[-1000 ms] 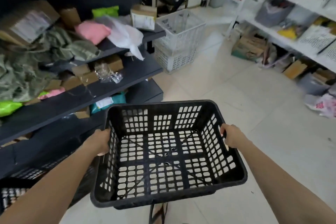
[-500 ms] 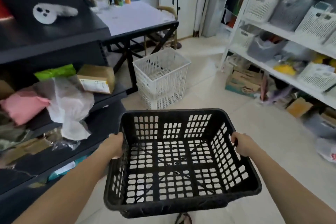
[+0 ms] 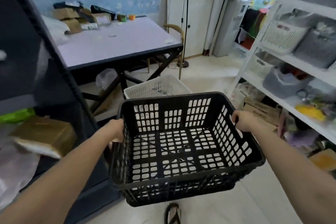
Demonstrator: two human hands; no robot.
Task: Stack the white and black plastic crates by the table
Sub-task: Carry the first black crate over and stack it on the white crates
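Observation:
I carry an empty black plastic crate [image 3: 181, 147] in front of me, held level above the floor. My left hand [image 3: 116, 131] grips its left rim and my right hand [image 3: 242, 121] grips its right rim. Just beyond the crate's far edge, the white plastic crates [image 3: 156, 87] stand on the floor next to the leg of the dark table [image 3: 116, 45]. Only the top rim and part of the inside of the white crates show; the black crate hides the rest.
A dark shelf unit [image 3: 41, 85] with boxes and bags lines my left side. White shelving [image 3: 291, 71] full of baskets stands on the right, with cardboard boxes [image 3: 261, 111] on the floor beneath it. A chair [image 3: 175, 31] sits behind the table. My sandalled foot [image 3: 172, 213] is below the crate.
I have walked forward with the black crate; the white crates and table are much closer, and the view has tilted up. Both hands keep the same grip.

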